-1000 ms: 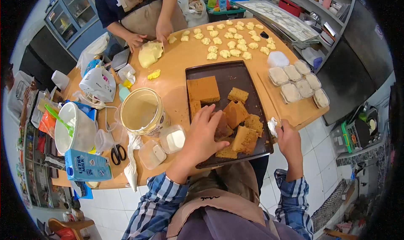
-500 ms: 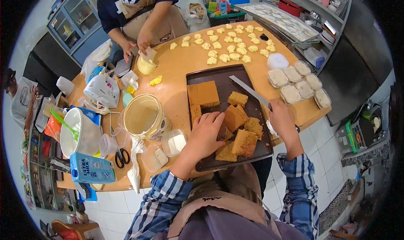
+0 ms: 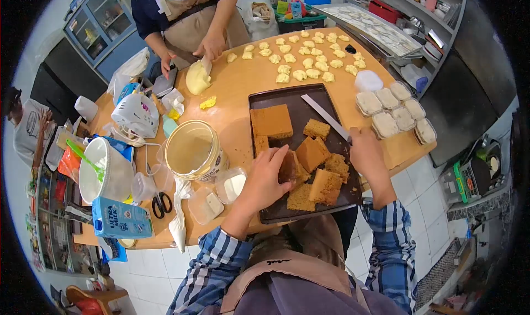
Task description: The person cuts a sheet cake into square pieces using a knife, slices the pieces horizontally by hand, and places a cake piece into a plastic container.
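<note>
A dark baking tray (image 3: 301, 102) at the table's front edge bears a large brown cake block (image 3: 274, 121) at its back left and several cut pieces. My left hand (image 3: 266, 177) is closed round a brown cake piece (image 3: 287, 167) at the tray's left front. At the tray's right side my right hand (image 3: 366, 154) grips the handle of a long knife (image 3: 326, 111). Its blade points to the back left, above the tray and behind a small cake piece (image 3: 316, 128).
Left of the tray stand a large open tub (image 3: 190, 149), a milk carton (image 3: 122, 218), scissors (image 3: 162, 204) and a mixer (image 3: 135, 115). Filled containers (image 3: 385, 124) stand at right. Across the table a co-worker (image 3: 190, 22) handles dough (image 3: 197, 78) beside several dough lumps (image 3: 299, 75).
The knife has come into view over the tray, and a white crumpled thing near my right hand is gone from sight. My left hand has closed on a cake piece.
</note>
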`<action>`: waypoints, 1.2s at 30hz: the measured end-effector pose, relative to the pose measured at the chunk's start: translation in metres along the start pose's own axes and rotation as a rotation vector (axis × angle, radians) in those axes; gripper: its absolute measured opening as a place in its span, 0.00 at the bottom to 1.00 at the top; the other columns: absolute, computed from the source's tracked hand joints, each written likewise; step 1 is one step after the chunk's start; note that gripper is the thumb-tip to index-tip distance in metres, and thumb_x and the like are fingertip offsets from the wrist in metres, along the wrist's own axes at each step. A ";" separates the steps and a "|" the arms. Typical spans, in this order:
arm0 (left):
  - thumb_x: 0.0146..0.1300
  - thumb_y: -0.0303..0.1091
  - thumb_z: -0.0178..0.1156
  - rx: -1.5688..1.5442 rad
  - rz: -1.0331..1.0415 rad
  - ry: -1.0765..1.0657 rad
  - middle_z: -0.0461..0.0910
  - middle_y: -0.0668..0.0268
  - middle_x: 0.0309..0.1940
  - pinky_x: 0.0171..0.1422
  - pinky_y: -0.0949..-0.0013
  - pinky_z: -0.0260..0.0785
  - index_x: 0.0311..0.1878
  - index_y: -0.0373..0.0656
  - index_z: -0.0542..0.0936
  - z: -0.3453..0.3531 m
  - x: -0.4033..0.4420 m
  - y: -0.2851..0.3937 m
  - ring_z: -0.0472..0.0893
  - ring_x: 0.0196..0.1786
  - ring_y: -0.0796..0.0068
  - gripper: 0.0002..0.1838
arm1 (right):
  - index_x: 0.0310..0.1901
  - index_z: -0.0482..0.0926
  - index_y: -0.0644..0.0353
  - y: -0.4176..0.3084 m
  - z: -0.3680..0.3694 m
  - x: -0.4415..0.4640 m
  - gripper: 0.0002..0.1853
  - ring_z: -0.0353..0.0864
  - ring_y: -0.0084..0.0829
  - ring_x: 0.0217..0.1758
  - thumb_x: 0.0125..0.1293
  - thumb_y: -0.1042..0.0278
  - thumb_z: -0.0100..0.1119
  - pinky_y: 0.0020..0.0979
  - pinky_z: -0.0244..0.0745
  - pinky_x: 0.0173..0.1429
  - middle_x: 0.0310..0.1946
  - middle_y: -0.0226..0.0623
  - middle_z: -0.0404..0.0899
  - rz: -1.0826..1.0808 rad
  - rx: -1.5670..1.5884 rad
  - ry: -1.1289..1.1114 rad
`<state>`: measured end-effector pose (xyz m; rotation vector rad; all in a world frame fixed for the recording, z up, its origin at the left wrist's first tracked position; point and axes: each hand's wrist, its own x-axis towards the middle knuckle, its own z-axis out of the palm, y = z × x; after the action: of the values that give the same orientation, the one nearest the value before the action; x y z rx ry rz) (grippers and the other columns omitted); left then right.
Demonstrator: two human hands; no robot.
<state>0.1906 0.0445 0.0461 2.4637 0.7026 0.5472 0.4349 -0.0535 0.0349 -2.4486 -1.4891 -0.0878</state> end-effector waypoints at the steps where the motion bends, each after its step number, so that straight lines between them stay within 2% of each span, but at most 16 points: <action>1: 0.43 0.30 0.72 -0.011 -0.007 0.018 0.70 0.51 0.56 0.65 0.59 0.63 0.64 0.37 0.66 0.000 -0.001 0.000 0.69 0.60 0.51 0.41 | 0.41 0.74 0.65 -0.006 -0.009 -0.003 0.12 0.75 0.51 0.46 0.53 0.79 0.57 0.45 0.71 0.47 0.40 0.51 0.75 -0.036 0.049 0.054; 3: 0.44 0.30 0.72 -0.065 -0.041 0.049 0.71 0.50 0.54 0.64 0.60 0.63 0.64 0.37 0.65 0.000 -0.002 -0.001 0.70 0.59 0.51 0.41 | 0.42 0.74 0.66 -0.021 -0.025 -0.011 0.12 0.75 0.50 0.45 0.54 0.77 0.58 0.44 0.71 0.48 0.41 0.51 0.75 -0.108 0.149 0.166; 6: 0.45 0.30 0.71 -0.181 -0.078 0.098 0.72 0.50 0.52 0.63 0.60 0.65 0.64 0.36 0.65 0.001 -0.001 -0.006 0.71 0.57 0.51 0.40 | 0.46 0.74 0.65 -0.038 -0.030 -0.021 0.15 0.73 0.52 0.48 0.56 0.74 0.59 0.43 0.71 0.52 0.40 0.50 0.74 -0.197 0.415 0.168; 7: 0.46 0.30 0.70 -0.210 -0.066 0.127 0.73 0.50 0.51 0.61 0.59 0.66 0.63 0.35 0.65 0.003 -0.001 -0.010 0.72 0.56 0.51 0.39 | 0.50 0.74 0.64 -0.042 -0.033 -0.024 0.18 0.72 0.52 0.51 0.57 0.72 0.59 0.43 0.69 0.55 0.43 0.50 0.74 -0.155 0.507 0.030; 11: 0.47 0.29 0.69 -0.233 -0.090 0.131 0.73 0.51 0.53 0.62 0.58 0.65 0.62 0.37 0.68 -0.001 -0.001 -0.008 0.72 0.58 0.51 0.36 | 0.50 0.73 0.65 -0.054 -0.028 -0.028 0.18 0.72 0.52 0.52 0.57 0.72 0.60 0.43 0.69 0.55 0.46 0.51 0.73 -0.256 0.494 0.010; 18: 0.45 0.27 0.68 0.064 0.160 0.251 0.77 0.55 0.52 0.63 0.55 0.64 0.50 0.37 0.77 0.008 -0.005 -0.014 0.74 0.56 0.52 0.25 | 0.52 0.72 0.65 -0.063 -0.023 -0.033 0.19 0.72 0.53 0.53 0.59 0.71 0.59 0.44 0.69 0.55 0.46 0.53 0.73 -0.240 0.533 -0.087; 21: 0.49 0.27 0.66 0.048 0.158 0.258 0.80 0.56 0.47 0.63 0.53 0.63 0.49 0.38 0.79 0.008 -0.005 -0.013 0.76 0.53 0.53 0.20 | 0.51 0.73 0.65 -0.061 -0.019 -0.034 0.18 0.73 0.53 0.51 0.59 0.71 0.59 0.43 0.70 0.54 0.45 0.52 0.73 -0.245 0.525 -0.094; 24: 0.55 0.29 0.63 -0.002 0.140 0.322 0.81 0.55 0.42 0.56 0.58 0.69 0.49 0.39 0.80 0.011 -0.001 -0.018 0.80 0.45 0.57 0.16 | 0.51 0.73 0.65 -0.057 -0.020 -0.036 0.18 0.73 0.52 0.49 0.59 0.70 0.59 0.43 0.70 0.52 0.43 0.50 0.74 -0.250 0.585 -0.092; 27: 0.61 0.30 0.61 -0.230 -0.162 0.231 0.83 0.57 0.38 0.45 0.66 0.72 0.48 0.40 0.80 -0.001 -0.002 -0.013 0.82 0.39 0.68 0.13 | 0.50 0.74 0.66 -0.053 -0.019 -0.039 0.17 0.75 0.49 0.45 0.59 0.70 0.60 0.42 0.72 0.50 0.41 0.49 0.75 -0.248 0.600 -0.054; 30: 0.63 0.33 0.60 -0.578 -0.384 0.262 0.80 0.63 0.27 0.31 0.67 0.71 0.46 0.37 0.79 -0.009 -0.002 -0.013 0.78 0.28 0.76 0.12 | 0.49 0.74 0.67 -0.050 -0.021 -0.040 0.16 0.77 0.46 0.42 0.60 0.71 0.60 0.40 0.73 0.47 0.40 0.48 0.75 -0.229 0.623 -0.069; 31: 0.65 0.34 0.59 -0.783 -0.453 0.308 0.81 0.66 0.31 0.32 0.72 0.70 0.46 0.36 0.80 -0.008 -0.002 -0.014 0.79 0.33 0.82 0.11 | 0.49 0.74 0.67 -0.050 -0.021 -0.041 0.16 0.77 0.45 0.40 0.59 0.71 0.60 0.39 0.73 0.46 0.40 0.48 0.75 -0.233 0.626 -0.057; 34: 0.64 0.30 0.59 -1.342 -0.394 0.420 0.83 0.64 0.39 0.44 0.71 0.75 0.47 0.36 0.80 -0.010 -0.004 -0.023 0.82 0.40 0.76 0.11 | 0.49 0.75 0.67 -0.051 -0.023 -0.044 0.17 0.78 0.43 0.38 0.59 0.72 0.61 0.36 0.75 0.43 0.39 0.47 0.75 -0.232 0.656 -0.051; 35: 0.66 0.33 0.57 -1.491 -0.482 0.332 0.81 0.61 0.45 0.52 0.65 0.75 0.51 0.36 0.76 -0.013 -0.007 -0.028 0.82 0.47 0.69 0.14 | 0.50 0.74 0.67 -0.053 -0.026 -0.045 0.17 0.79 0.42 0.38 0.59 0.72 0.61 0.35 0.75 0.42 0.39 0.46 0.76 -0.229 0.678 -0.069; 36: 0.67 0.34 0.55 -1.584 -0.497 0.277 0.81 0.61 0.46 0.54 0.64 0.74 0.52 0.36 0.76 -0.015 -0.008 -0.026 0.81 0.48 0.69 0.15 | 0.50 0.74 0.67 -0.055 -0.027 -0.045 0.18 0.79 0.41 0.38 0.59 0.72 0.61 0.34 0.75 0.42 0.40 0.46 0.76 -0.227 0.701 -0.085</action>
<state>0.1671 0.0645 0.0415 0.7286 0.5593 0.7890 0.3678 -0.0750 0.0631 -1.7412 -1.4961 0.4263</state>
